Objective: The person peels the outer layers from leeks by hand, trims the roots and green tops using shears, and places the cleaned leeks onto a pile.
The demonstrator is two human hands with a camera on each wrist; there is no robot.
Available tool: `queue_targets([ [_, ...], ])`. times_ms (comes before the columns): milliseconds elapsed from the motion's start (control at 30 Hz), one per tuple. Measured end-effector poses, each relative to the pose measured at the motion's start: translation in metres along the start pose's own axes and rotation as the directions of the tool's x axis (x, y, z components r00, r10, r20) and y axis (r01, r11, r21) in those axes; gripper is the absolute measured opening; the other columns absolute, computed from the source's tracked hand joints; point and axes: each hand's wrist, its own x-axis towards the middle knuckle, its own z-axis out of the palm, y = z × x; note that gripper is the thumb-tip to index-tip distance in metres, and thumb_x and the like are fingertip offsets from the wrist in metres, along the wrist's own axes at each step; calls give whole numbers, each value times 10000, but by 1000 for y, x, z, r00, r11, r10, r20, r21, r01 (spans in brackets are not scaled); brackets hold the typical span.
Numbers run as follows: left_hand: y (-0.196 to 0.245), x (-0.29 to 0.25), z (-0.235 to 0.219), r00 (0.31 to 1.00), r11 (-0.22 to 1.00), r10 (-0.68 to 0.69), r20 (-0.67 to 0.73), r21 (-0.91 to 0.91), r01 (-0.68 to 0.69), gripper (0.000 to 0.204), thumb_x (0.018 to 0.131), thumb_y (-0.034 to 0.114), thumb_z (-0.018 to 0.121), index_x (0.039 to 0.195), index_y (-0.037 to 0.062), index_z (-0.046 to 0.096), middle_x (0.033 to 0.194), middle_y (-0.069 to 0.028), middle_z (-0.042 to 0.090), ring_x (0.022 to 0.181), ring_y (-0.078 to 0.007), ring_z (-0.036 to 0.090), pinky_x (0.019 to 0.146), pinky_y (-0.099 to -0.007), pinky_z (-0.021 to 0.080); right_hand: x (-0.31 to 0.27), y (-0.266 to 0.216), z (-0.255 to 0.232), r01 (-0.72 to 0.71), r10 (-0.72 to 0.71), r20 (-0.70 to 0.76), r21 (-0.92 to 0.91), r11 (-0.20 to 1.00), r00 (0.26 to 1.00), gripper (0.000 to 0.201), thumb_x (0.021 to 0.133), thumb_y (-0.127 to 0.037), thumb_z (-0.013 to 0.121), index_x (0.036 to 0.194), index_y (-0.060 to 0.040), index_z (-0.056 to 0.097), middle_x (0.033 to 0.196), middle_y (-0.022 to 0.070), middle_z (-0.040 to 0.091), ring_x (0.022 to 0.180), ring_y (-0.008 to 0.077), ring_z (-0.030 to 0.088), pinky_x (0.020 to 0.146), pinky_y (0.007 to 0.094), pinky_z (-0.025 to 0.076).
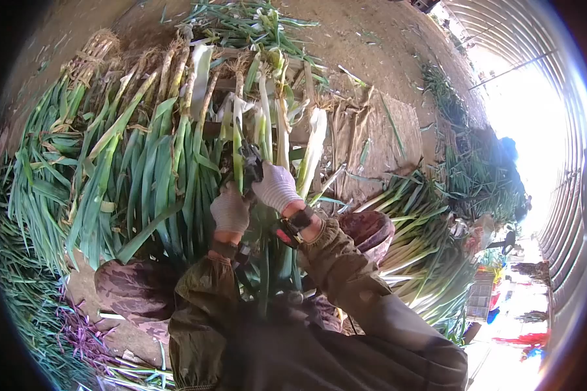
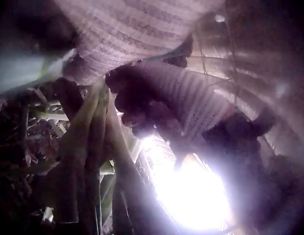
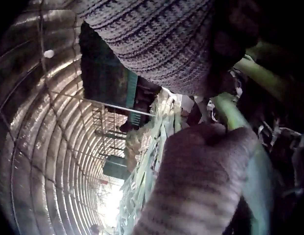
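Both hands wear striped knit gloves with dark palms. My left hand (image 1: 231, 210) grips a leek (image 1: 237, 146) low on its green part, its white end pointing away from me. In the right wrist view the left hand's fingers (image 3: 237, 142) curl round the stalk. Just above and to the right, my right hand (image 1: 275, 186) has its dark fingertips on the same stalk, pinching at it. More leeks lie in a row to the left, roots away from me. Beside the right hand lie a peeled white leek (image 1: 314, 146) and other pale stalks.
A heap of cleaned leeks (image 1: 414, 228) lies on the right, by my knee. Leafy trimmings (image 1: 248, 23) cover the ground ahead. A brown board (image 1: 378, 133) lies beyond the right hand. The ribbed tunnel wall (image 1: 567, 195) curves along the right, with bright light coming in.
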Motion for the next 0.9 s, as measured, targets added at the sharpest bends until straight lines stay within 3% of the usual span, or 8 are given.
queue_targets([
  [233, -9, 6, 22, 997, 995, 38, -60, 94, -32, 272, 873, 212, 637, 1032, 25, 520, 979, -195, 622, 777, -388, 684, 646, -473, 565, 57, 0, -7, 55, -50, -105, 39, 998, 993, 446, 776, -280, 690, 1073, 46, 622, 974, 272, 688, 961, 426, 670, 858, 476, 536],
  [533, -2, 6, 19, 999, 989, -1, -39, 151, 7, 268, 857, 219, 653, 1009, 42, 520, 983, -171, 632, 725, -355, 696, 623, -470, 574, 134, -6, -22, -22, 31, -136, 60, 998, 990, 486, 775, -379, 684, 1066, 10, 677, 1013, 264, 695, 985, 400, 677, 864, 457, 543],
  [667, -1, 9, 21, 998, 985, -41, 39, 171, 34, 298, 848, 223, 663, 1032, 40, 516, 1018, -165, 635, 766, -358, 701, 640, -465, 576, 156, 2, -18, -44, 54, -172, 66, 997, 984, 485, 770, -363, 691, 1085, 5, 676, 999, 246, 701, 980, 379, 685, 863, 448, 543],
  [767, 2, 7, 17, 1000, 992, -9, -2, 127, 9, 302, 848, 214, 660, 1047, 37, 518, 1027, -166, 633, 794, -356, 699, 649, -456, 575, 125, 10, -18, 42, -27, -123, 115, 993, 992, 438, 771, -311, 687, 1083, -5, 677, 934, 225, 708, 887, 362, 700, 808, 431, 556],
  [833, 6, 10, 16, 999, 987, -29, 39, 162, 22, 341, 843, 216, 666, 1079, 18, 520, 1045, -173, 627, 807, -355, 695, 663, -444, 576, 88, 17, -9, 101, -70, -150, 211, 972, 986, 336, 778, -225, 683, 1037, -12, 671, 817, 206, 698, 710, 326, 701, 685, 408, 560],
  [900, 2, 9, 24, 1000, 984, 4, 10, 178, -6, 362, 840, 216, 669, 1099, 9, 522, 1053, -170, 625, 804, -356, 694, 671, -437, 578, 42, 22, -14, 3, -7, 24, 141, 990, 1000, 435, 795, -207, 689, 1166, 8, 617, 953, 234, 692, 917, 368, 692, 851, 444, 551],
])
